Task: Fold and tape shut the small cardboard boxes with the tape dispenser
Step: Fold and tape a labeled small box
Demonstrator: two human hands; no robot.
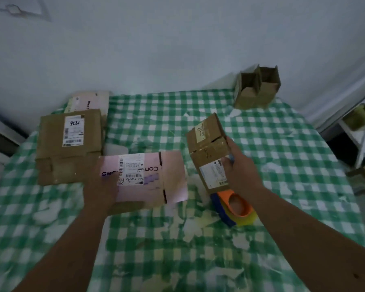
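Dim room, pale wall behind; table lying under a green-and-white checked cloth point(261, 144), worn and flecked with pale scraps.

Right hand point(238, 171) gripping a small brown cardboard box point(209, 152) by its right side, thumb showing on the labelled face, box tilting and lifted off the cloth. Flaps closed on the top face; white labels and handwritten marks showing.

Tape dispenser point(233, 209) lying on the cloth just below that box, orange core, blue and yellow body, touched by neither hand.

Left hand point(102, 187) resting on the left end of a flattened pink box point(148, 178), which is lying flat with a white shipping label up. Finger position blurred; not possible to tell whether curled round the edge or pressing flat.

Larger flattened brown box point(70, 144) lying to the left, label up, overlapping another pale flattened box point(89, 101) at the far left edge.

Two open brown boxes point(257, 89) standing side by side at the far right corner, against the wall, flaps up.

Shelving point(358, 127) showing at the right edge, contents unclear.
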